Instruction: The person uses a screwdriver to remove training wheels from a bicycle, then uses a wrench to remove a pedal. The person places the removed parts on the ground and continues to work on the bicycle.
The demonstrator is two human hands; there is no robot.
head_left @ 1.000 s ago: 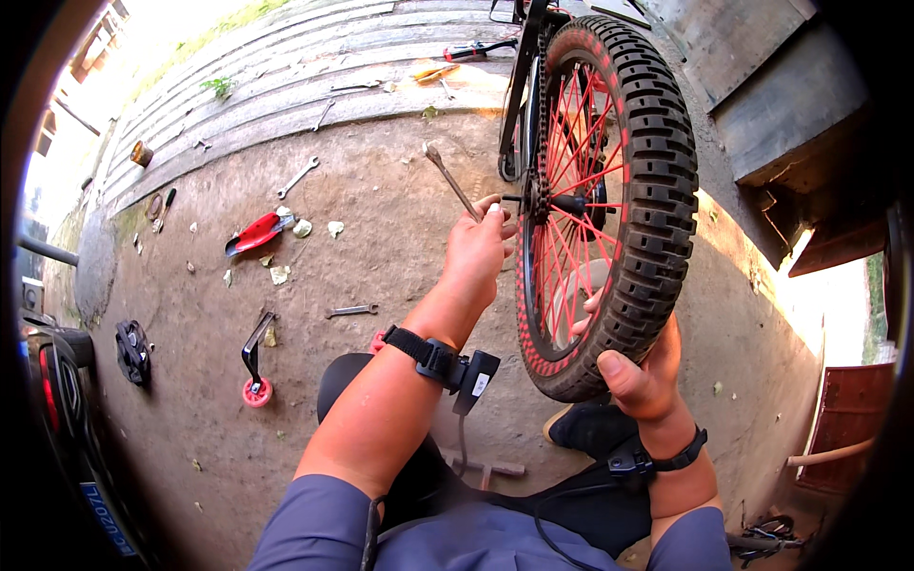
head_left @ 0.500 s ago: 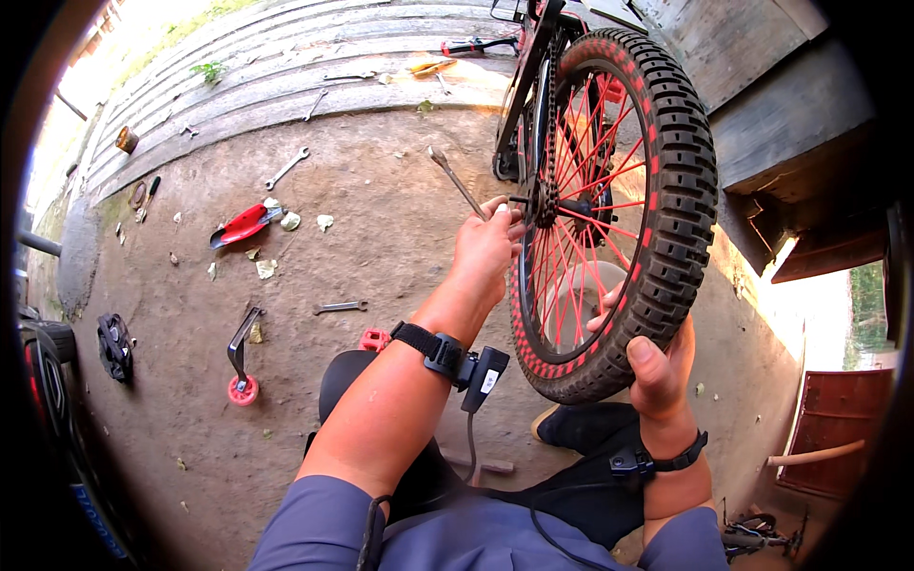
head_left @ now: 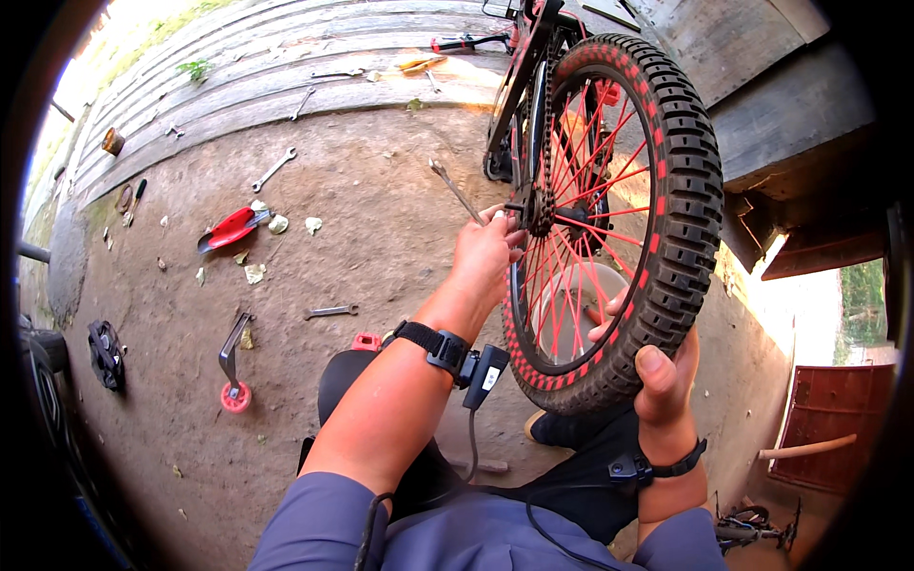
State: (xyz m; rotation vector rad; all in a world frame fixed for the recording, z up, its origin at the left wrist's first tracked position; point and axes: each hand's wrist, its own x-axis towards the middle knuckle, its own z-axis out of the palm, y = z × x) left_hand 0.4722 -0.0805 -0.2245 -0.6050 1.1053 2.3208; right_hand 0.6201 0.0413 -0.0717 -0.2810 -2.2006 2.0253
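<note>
My left hand (head_left: 484, 249) is closed around a slim metal wrench (head_left: 457, 192) whose free end points up and away to the left. Its fingertips are beside the axle end (head_left: 514, 206), next to the sprocket and chain (head_left: 542, 205); whether they touch the axle is hard to tell. The bicycle wheel (head_left: 693, 209) has red spokes, a red-and-black checkered rim and a knobby black tire. At its lower right my right hand (head_left: 665, 376) grips the tire, thumb on the tread and fingers round by the spokes. The dark bicycle frame (head_left: 519, 90) rises behind the wheel.
On the dirt floor lie wrenches (head_left: 274, 169) (head_left: 331, 311), a red-handled tool (head_left: 228, 230), and a crank arm with a pink pedal (head_left: 234, 395). A pale bucket (head_left: 571, 309) stands behind the wheel. Wooden planks (head_left: 286, 71) run along the back; a wooden structure (head_left: 790, 124) is at right.
The wheel's lower part has shifted slightly left and down, with my right hand still on it. The floor items appear a little farther left in view. My left hand keeps the wrench by the axle.
</note>
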